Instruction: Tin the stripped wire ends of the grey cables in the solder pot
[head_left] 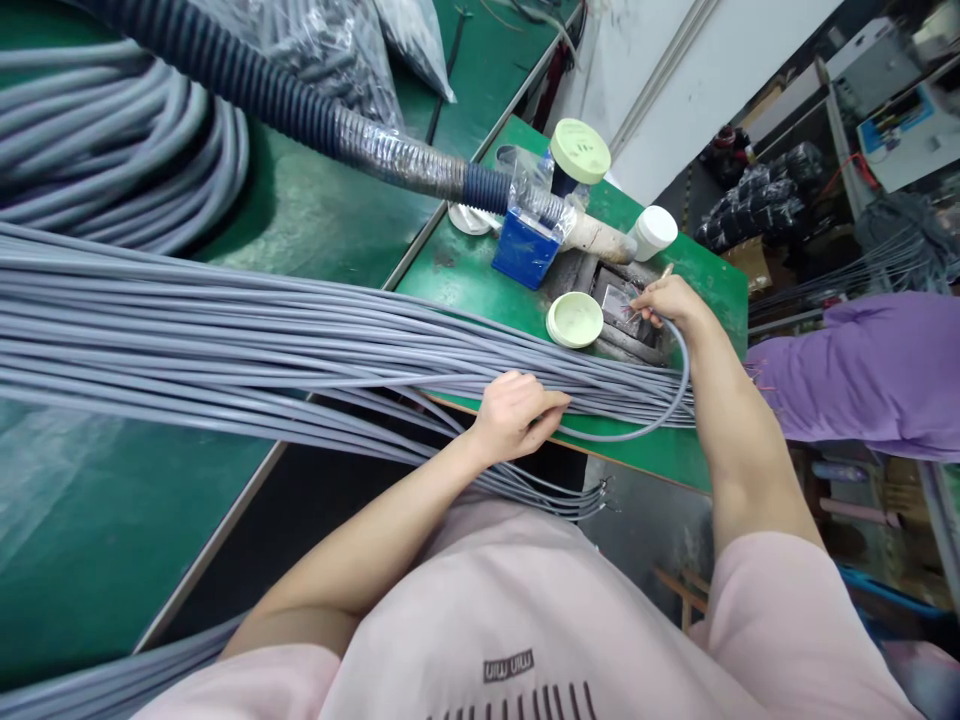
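My right hand (664,300) is closed on the end of a grey cable (684,375), its thin bare wires pointing left over a small square pot (616,305) with a shiny silvery surface. From there the cable loops down and back to my left hand (517,415). That hand lies on the near side of the long bundle of grey cables (300,335), fingers curled around the cable; its grip is partly hidden. A shallow pale-green tub (575,320) stands just left of the pot.
A ribbed hose (405,155) ends above the pot, beside a blue box (525,248). Behind stand a lidded jar (580,150) and a white tub (654,232). Coiled cable (150,150) lies far left. Cable ends (592,495) hang over the near edge. A purple sleeve (862,375) shows at right.
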